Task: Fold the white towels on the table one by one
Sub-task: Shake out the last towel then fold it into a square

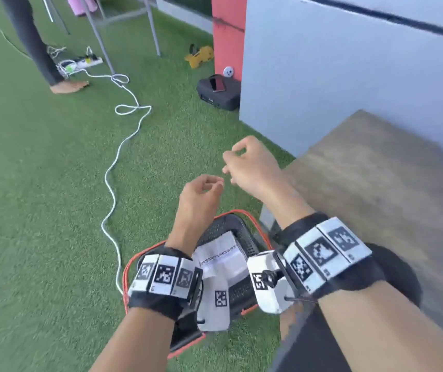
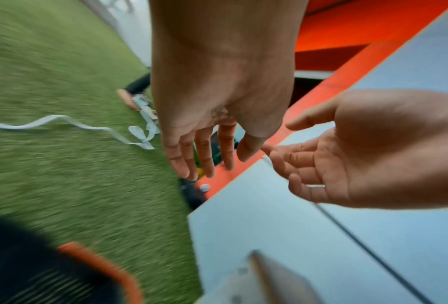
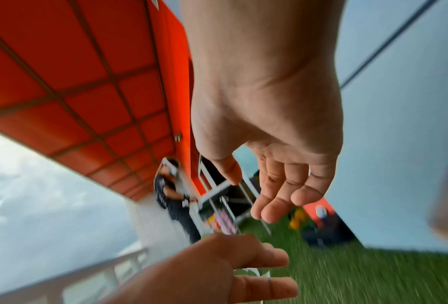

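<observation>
Green grass lies below; both hands, left hand point(image 1: 201, 194) and right hand point(image 1: 252, 167), hang loose and empty above the basket point(image 1: 242, 229), white towels point(image 1: 221, 257) near beneath, closer to the left.

A basket point(image 1: 242, 226) sits on the grass point(image 1: 40, 183) just beside the surface's point(image 1: 376, 170) near left corner, with folded towels point(image 1: 220, 257) inside it. A cable point(image 1: 113, 167) runs across the grass left of the basket. Both hands hang above the basket.

Basket point(image 1: 238, 232) and folded white towel point(image 1: 221, 257) partly behind wrists; bystander point(image 1: 31, 41) cropped above legs; grass motion-blurred.
</observation>
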